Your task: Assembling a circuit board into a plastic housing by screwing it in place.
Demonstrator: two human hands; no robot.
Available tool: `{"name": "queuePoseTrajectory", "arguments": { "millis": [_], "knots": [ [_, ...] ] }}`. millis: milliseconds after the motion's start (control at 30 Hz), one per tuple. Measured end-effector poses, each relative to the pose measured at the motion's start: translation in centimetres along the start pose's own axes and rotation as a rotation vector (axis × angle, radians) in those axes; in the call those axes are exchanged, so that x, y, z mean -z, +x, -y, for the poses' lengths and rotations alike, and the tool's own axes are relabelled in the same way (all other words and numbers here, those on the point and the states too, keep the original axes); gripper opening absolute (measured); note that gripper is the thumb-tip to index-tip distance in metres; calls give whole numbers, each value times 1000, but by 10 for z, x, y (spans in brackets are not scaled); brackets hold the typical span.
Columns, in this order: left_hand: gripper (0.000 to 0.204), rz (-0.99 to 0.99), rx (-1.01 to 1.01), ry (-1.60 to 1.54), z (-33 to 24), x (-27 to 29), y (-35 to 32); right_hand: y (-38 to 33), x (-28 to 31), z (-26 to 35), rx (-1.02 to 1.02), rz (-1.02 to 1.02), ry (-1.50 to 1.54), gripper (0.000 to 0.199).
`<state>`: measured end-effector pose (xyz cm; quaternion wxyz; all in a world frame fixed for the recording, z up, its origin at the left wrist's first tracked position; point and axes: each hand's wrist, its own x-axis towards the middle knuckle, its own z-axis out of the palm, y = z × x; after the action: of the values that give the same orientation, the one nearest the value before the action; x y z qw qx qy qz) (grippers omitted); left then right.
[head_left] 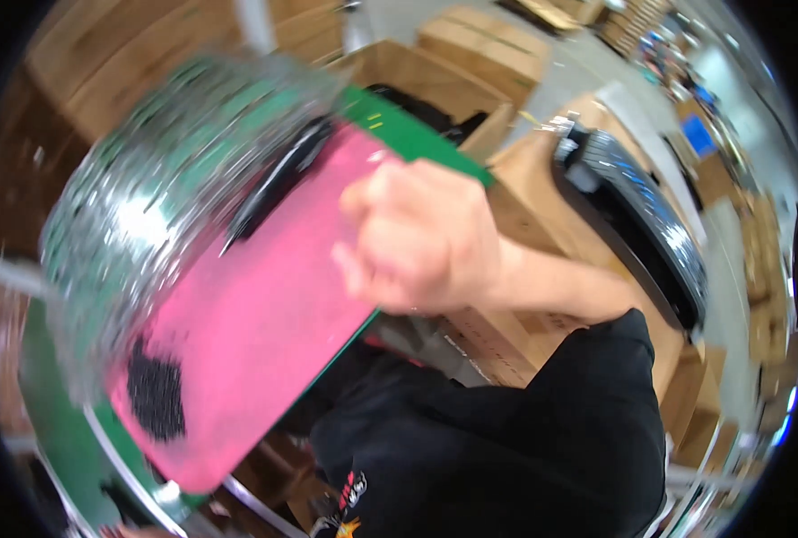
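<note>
My right hand (421, 238), smeared by motion, hovers over a pink mat (264, 296) with its fingers curled closed. Whether something small is inside the fist I cannot make out. Beyond it, a long, slim, glossy black piece (282, 184) lies slantwise on the mat's far side. A patch of short, thin black strips (156, 394) sits at the mat's near left corner. Along the mat's left side heaps a large mass of crinkled clear plastic packaging (161, 170). My left hand does not show.
The mat lies on a green tabletop (408, 139). An open cardboard box (470, 81) with black items inside stands behind. On the right, a long black molded part (632, 224), partly covered in shiny film, rests on cardboard (542, 233). More cartons (762, 278) line the far right.
</note>
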<state>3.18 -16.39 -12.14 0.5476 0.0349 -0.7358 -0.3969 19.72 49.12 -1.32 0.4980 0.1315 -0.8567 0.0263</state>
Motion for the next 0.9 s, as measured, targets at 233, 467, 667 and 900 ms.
{"name": "queuePoseTrajectory", "arguments": {
  "millis": [233,467,667,900],
  "knots": [
    [41,237,35,-243,-119,-44,-45,-142,254,-205,-903,763,-719,72],
    [29,366,31,-210,-155,-76,-55,-179,328,-165,-1491,1293,-526,147],
    [10,680,-124,-524,-186,-108,-69,-218,298,-121,-1249,883,-995,88],
    [16,916,-304,-581,-246,-111,-72,-240,373,-174,-574,360,-1406,35]
  ]
}}
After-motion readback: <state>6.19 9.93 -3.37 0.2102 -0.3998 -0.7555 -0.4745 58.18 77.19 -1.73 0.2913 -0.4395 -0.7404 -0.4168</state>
